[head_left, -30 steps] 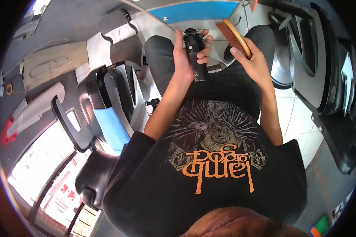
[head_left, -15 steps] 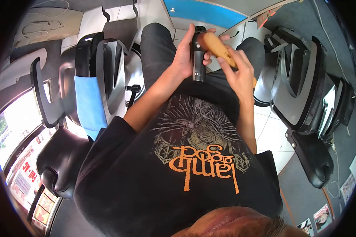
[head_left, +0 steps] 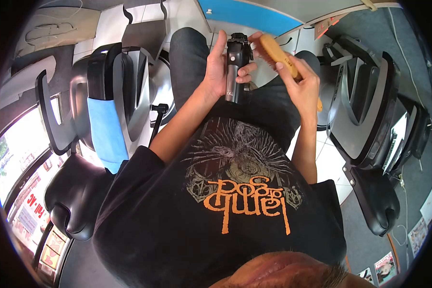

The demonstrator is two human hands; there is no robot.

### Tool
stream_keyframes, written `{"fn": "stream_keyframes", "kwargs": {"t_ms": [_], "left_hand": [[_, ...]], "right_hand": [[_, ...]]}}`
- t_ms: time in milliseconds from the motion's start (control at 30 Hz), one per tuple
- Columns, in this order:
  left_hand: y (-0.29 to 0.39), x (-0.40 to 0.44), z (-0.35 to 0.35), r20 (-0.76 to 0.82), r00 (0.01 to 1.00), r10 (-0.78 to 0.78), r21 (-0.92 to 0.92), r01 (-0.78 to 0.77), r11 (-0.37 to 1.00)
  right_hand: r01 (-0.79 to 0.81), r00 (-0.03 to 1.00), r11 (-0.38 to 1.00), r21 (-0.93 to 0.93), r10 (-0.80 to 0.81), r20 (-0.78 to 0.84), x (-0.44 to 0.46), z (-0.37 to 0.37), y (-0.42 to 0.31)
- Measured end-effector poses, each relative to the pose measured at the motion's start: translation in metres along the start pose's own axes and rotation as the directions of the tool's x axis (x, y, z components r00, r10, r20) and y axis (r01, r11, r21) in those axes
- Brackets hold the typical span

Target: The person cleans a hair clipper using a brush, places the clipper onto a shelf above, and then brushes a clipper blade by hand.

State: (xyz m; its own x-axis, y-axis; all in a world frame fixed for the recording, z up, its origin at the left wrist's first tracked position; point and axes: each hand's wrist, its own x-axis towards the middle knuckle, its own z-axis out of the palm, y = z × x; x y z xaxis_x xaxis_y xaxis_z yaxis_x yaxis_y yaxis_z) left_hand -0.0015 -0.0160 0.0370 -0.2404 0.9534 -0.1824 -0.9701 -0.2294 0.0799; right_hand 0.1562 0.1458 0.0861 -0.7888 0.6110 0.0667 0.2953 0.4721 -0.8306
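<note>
Over the thighs [head_left: 189, 55], I see both forearms [head_left: 180, 120] reaching forward. The right hand [head_left: 303, 85] closes thumb and fingers on the wooden brush [head_left: 279, 54], just beside the black clipper [head_left: 233, 77]; the palm-up left hand [head_left: 218, 72] wraps fingers round that, thumb raised.

White tiled floor [head_left: 332, 163], round silver chair base [head_left: 161, 86] standing on it

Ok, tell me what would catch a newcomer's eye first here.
Probably the orange lettering, upside down across the black T-shirt. Next come the black hair clipper in the left hand and the wooden-backed bristle brush in the right hand, both near the top centre. The bright blue cloth at picture left also stands out.
</note>
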Motion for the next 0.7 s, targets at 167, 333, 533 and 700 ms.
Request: {"fn": "stream_keyframes", "kwargs": {"t_ms": [167, 333, 533, 700], "left_hand": [[0.004, 0.004, 0.004, 0.021, 0.999, 0.034, -0.066, -0.033, 0.997], [0.011, 0.001, -0.001, 0.105, 0.995, -0.001, -0.097, 0.011, 0.995], [0.009, 0.003, -0.005, 0.201, 0.976, -0.080, -0.139, 0.109, 0.984], [0.004, 0.010, 0.011, 0.122, 0.987, -0.100, 0.026, 0.098, 0.995]], "right_hand": [[0.100, 0.985, 0.990, 0.097, -0.112, 0.130, 0.005, -0.005, -0.009], [0.050, 0.995, 0.997, -0.061, -0.045, 0.087, 0.007, -0.011, -0.009], [0.004, 0.998, 0.975, 0.222, -0.018, 0.061, 0.004, -0.015, -0.002], [0.038, 0.999, 0.999, 0.023, -0.039, 0.038, 0.005, -0.011, -0.007]]}}
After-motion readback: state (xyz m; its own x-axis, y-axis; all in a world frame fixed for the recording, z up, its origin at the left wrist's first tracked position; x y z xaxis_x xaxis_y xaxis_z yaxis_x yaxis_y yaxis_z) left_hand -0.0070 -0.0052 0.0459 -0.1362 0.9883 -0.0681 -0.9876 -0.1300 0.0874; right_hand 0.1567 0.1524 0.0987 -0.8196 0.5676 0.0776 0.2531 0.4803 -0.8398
